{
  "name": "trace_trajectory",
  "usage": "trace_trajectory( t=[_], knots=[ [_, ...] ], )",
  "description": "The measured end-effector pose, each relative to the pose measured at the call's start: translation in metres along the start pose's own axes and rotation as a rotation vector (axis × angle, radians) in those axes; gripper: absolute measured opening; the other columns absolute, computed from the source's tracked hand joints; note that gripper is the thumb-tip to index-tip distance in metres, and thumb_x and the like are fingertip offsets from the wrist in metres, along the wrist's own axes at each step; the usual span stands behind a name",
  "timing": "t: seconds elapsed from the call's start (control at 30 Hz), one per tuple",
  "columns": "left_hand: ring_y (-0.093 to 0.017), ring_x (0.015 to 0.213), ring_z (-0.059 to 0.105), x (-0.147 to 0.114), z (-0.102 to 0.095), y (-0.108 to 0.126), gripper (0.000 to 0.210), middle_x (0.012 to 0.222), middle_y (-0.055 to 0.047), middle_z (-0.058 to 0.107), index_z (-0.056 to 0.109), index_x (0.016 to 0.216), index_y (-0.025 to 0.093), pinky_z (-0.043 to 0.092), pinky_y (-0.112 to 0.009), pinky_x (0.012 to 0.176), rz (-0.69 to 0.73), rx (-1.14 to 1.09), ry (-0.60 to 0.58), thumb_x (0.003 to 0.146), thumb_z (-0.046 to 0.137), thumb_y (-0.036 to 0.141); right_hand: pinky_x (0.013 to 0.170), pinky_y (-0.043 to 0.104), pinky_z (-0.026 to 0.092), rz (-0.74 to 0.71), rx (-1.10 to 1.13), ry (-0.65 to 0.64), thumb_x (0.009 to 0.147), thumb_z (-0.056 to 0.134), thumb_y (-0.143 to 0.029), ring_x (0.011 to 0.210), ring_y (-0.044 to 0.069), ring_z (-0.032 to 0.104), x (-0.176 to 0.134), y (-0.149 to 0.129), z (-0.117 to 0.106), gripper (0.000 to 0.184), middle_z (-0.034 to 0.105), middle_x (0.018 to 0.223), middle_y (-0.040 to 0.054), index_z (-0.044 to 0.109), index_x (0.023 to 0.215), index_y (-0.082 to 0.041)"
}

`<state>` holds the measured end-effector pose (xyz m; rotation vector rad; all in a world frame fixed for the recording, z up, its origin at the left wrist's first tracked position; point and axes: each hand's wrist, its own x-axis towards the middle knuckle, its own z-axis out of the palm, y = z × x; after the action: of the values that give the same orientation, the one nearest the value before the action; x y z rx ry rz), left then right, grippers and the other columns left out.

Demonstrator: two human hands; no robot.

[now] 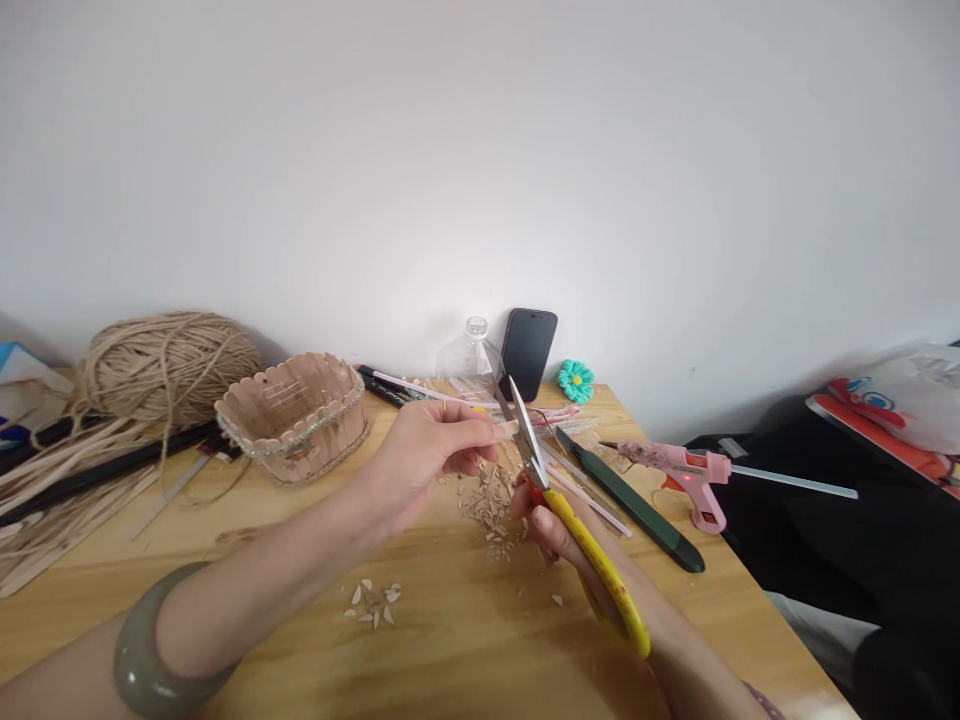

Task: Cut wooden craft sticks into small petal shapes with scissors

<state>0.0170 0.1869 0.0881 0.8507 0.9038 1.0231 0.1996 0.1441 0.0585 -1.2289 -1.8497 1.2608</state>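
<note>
My left hand point(424, 455) pinches a small wooden stick piece point(510, 428) between thumb and fingers above the wooden table point(420, 640). My right hand point(559, 530) grips yellow-handled scissors point(577, 530), their blades open around the end of that stick. Under the blades lies a heap of wood chips point(491, 505). A smaller group of chips point(373, 603) lies nearer me. A grey-green bangle point(146, 650) sits on my left wrist.
A small basket of wooden sticks point(296, 415) stands left of my hands, a ball of twine point(169, 365) and raffia strips behind it. A pink glue gun point(686, 475), a dark green knife point(637, 505), a phone point(527, 352), a clear bottle point(469, 355) and a teal flower point(576, 380) lie at right.
</note>
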Motion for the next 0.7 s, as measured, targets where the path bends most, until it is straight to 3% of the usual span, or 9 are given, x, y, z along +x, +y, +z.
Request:
trace_trajectory(
  t=[0.27,0.7],
  knots=[
    [-0.006,0.049,0.048,0.0028,-0.002,-0.0025,0.015,0.049,0.003,0.059,0.062,0.052,0.014,0.038,-0.02,0.05,-0.038,-0.035,-0.031,0.06,0.073,0.019,0.057,0.028,0.028,-0.068,0.053,-0.005,0.086,0.041,-0.06,0.06,0.015,0.034,0.0023,0.0007,0.0014,0.042,0.037,0.065,-0.0033,0.041,0.069,-0.021],
    [-0.008,0.051,0.05,0.003,-0.0034,0.0047,0.015,0.053,0.003,0.058,0.063,0.054,0.015,0.04,-0.022,0.052,-0.019,0.052,-0.012,0.056,0.075,0.023,0.053,0.026,0.024,0.003,0.023,-0.024,0.083,0.04,-0.067,0.055,0.013,0.027,0.0008,0.0008,-0.0035,0.048,0.032,0.06,-0.0056,0.038,0.068,-0.021]
  ],
)
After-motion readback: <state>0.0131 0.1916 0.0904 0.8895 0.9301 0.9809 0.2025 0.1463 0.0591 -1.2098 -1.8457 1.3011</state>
